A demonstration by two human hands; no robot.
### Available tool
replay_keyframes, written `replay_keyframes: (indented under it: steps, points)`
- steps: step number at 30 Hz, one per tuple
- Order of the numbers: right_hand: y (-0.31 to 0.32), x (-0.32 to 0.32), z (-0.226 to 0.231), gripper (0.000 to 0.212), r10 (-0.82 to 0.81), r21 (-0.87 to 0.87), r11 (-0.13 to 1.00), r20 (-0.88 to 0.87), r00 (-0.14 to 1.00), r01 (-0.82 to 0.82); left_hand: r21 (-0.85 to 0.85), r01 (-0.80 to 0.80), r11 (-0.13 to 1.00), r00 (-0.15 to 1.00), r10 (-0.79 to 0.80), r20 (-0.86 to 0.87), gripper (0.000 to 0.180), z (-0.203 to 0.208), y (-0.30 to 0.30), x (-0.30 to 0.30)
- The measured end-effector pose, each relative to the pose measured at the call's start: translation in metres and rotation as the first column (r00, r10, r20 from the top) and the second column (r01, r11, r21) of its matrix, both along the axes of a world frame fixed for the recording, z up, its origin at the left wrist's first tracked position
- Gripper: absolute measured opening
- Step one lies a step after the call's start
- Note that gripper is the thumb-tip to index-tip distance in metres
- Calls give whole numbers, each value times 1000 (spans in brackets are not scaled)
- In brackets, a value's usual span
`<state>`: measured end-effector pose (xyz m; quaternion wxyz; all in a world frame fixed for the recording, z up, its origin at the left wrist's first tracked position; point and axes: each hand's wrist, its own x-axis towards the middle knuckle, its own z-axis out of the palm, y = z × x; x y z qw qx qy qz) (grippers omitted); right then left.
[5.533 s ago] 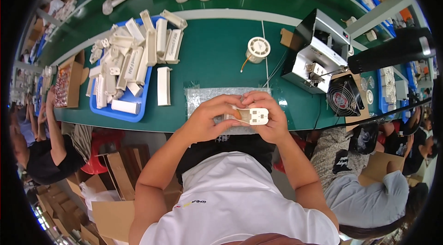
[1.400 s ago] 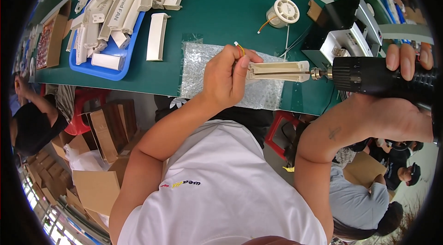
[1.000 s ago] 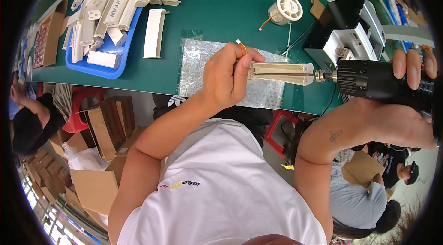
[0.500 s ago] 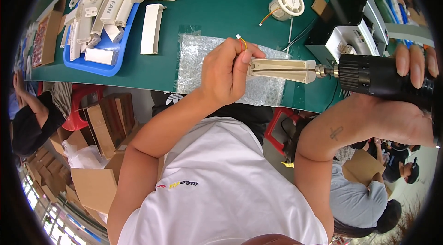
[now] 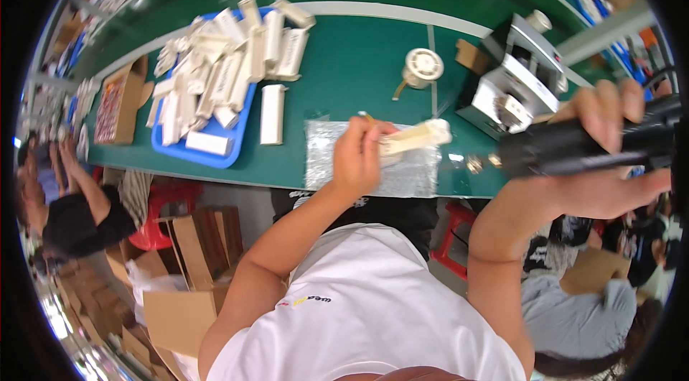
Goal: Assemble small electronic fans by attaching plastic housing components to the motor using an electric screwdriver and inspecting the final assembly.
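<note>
Over the bubble wrap [image 5: 330,155], my left hand [image 5: 357,157] pinches one end of a long cream plastic housing [image 5: 416,137], with a bit of coloured wire by the fingers. My right hand [image 5: 606,126] grips a black power drill [image 5: 552,147], partly cut off at the right rim and blurred. A gap separates the drill's tip from the housing's free end. Beyond my hands, a round white fan unit [image 5: 423,67] stands on the green table with its short wire lead.
A blue tray [image 5: 237,140] heaped with cream housings sits at the left, one loose housing [image 5: 272,114] beside it. A black-and-silver machine [image 5: 495,104] stands at the right. Further left is a cardboard box [image 5: 133,108]. Other people sit behind at both sides.
The drill has come away from the housing and backed off to the right. My left hand still holds the housing, now tilted up at its free end. The whole view has shifted.
</note>
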<state>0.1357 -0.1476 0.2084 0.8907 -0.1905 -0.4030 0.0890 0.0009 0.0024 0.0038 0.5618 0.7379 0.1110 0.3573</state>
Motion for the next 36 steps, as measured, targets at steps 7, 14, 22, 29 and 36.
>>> replay_keyframes:
  steps: [7,14,22,29,36]
  points:
    - [-5,72,23,24,-806,-12,248,552,213,969,-46,60,997,998,-58,32,17,-2,7,-3]
    - [11,55,18,32,-859,-415,344,224,461,842,-45,40,998,997,-38,65,16,-6,10,-3]
    - [-2,14,6,67,-333,-352,875,58,941,331,39,4,999,999,-5,36,12,-3,3,0]
    - [44,-10,-1,71,-408,-383,821,125,904,424,75,6,997,997,-12,75,11,-8,6,-1]
    - [36,-8,-22,74,-272,-290,909,132,953,300,60,16,998,997,-20,69,13,-8,8,-3]
